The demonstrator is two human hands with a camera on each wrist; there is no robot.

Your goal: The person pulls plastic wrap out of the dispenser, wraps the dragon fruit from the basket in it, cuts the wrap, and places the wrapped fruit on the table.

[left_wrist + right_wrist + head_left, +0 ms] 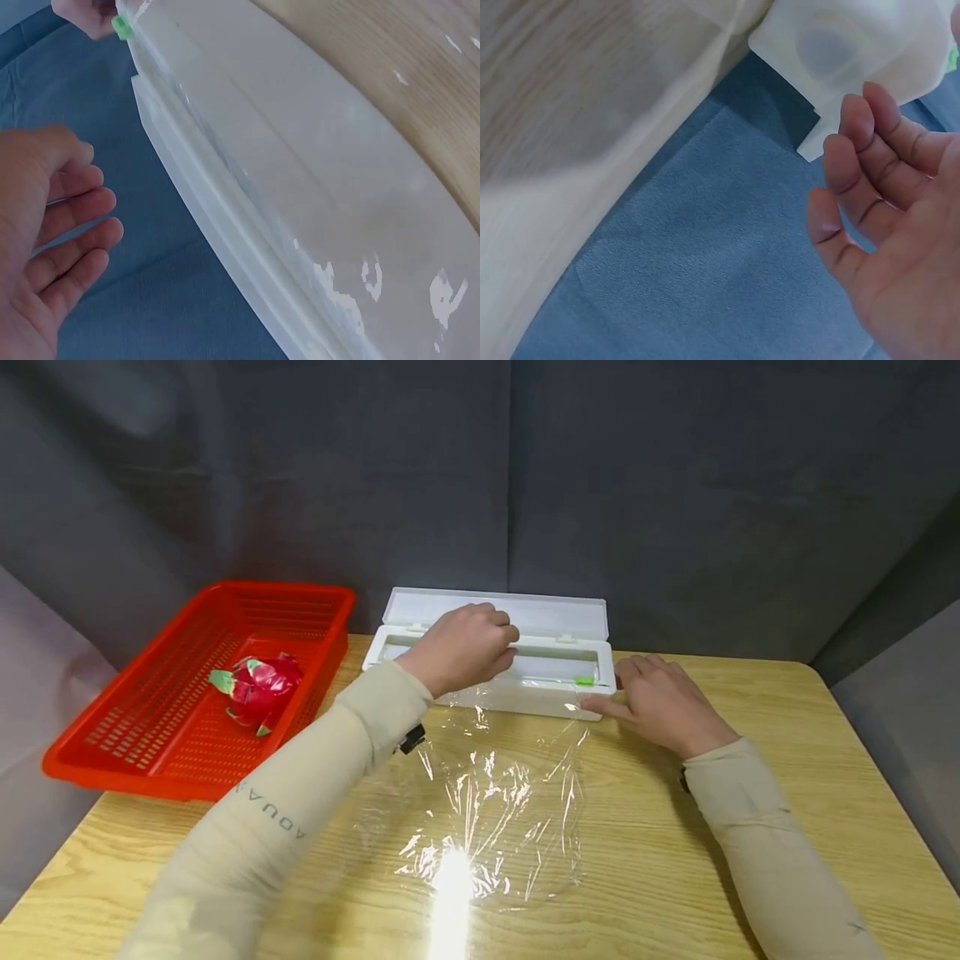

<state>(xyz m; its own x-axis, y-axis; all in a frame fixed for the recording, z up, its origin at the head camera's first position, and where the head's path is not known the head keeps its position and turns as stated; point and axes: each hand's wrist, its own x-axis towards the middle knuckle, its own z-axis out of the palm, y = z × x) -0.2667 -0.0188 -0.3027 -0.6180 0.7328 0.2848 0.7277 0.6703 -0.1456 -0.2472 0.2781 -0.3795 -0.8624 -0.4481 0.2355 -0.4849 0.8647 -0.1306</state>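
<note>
A white plastic-wrap dispenser stands near the table's back edge with its lid raised. Clear plastic wrap trails from it over the front and onto the table. At the dispenser's right end sits a small green slide cutter. My left hand hovers over the dispenser's middle, its fingers loosely bent with nothing in them, as the left wrist view shows. My right hand is at the right end, thumb at the front corner and relaxed fingers beside the end wall.
To the left, a red plastic basket with slotted walls holds a dragon fruit. Dark grey curtain hangs right behind the wooden table. A bright light reflection lies on the front of the tabletop.
</note>
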